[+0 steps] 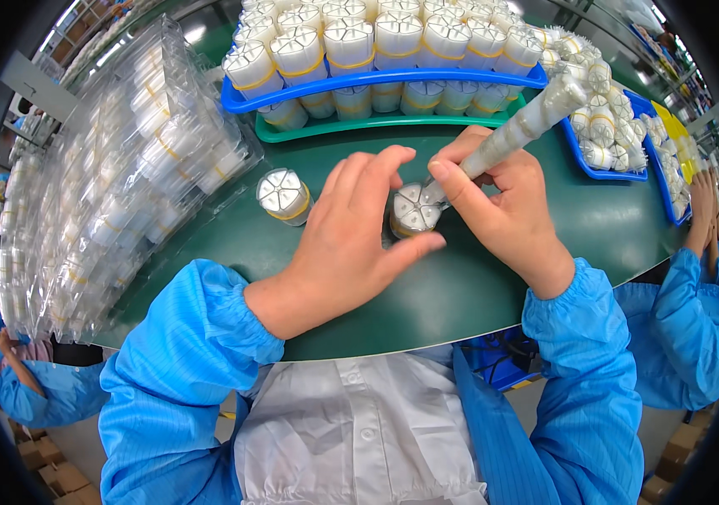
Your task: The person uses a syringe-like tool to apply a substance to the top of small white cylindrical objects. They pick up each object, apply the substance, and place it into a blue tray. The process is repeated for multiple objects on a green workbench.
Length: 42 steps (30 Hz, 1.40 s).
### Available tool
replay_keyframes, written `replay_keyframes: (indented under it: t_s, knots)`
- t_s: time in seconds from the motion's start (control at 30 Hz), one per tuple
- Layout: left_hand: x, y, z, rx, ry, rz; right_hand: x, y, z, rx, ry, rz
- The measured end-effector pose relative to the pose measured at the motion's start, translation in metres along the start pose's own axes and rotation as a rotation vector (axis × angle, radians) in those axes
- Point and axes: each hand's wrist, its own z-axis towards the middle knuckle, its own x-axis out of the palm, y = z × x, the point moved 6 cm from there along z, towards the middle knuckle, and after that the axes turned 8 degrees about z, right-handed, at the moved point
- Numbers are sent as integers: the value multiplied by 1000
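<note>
On the green table stands a short round bundle of white wedge-shaped pieces, bound with a yellow band. Curved around its left side, my left hand is open, thumb and fingers apart; contact with the bundle is not clear. My right hand grips a long stick-like tool wrapped in clear, greyish film. The tool slants down toward the bundle, its thin lower end at the bundle's right top edge. A second such bundle stands to the left of my left hand.
Behind my hands, a blue tray full of similar bundles sits above a green tray holding more. Clear plastic packs of bundles are piled at left. At right are blue bins of white bundles and a co-worker's hands.
</note>
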Motion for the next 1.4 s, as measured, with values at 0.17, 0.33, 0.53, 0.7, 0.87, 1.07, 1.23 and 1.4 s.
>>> replay_keyframes:
  t_s: [0.17,0.33,0.53,0.7,0.87,1.07,1.23,1.4]
  knots:
    - [2,0,-4,38,-43,-119,-6,2,0,-70,-84,66]
    - [4,-1,-6,85,-26,-242,-7,2,2,-1,-58,94]
    - [6,2,-5,100,-6,-267,-5,0,4,32,-31,51]
    - [6,2,-3,129,17,-286,0,0,4,56,32,51]
    - [4,0,-3,80,-24,-165,4,6,3,-68,75,-73]
    - [-18,-25,-35,35,113,-77,-13,0,3,47,-133,156]
    - [-64,-9,-77,-112,11,77,4,12,1,-60,-12,-43]
    - [-93,13,-66,-178,-51,343,15,14,1,-61,20,-78]
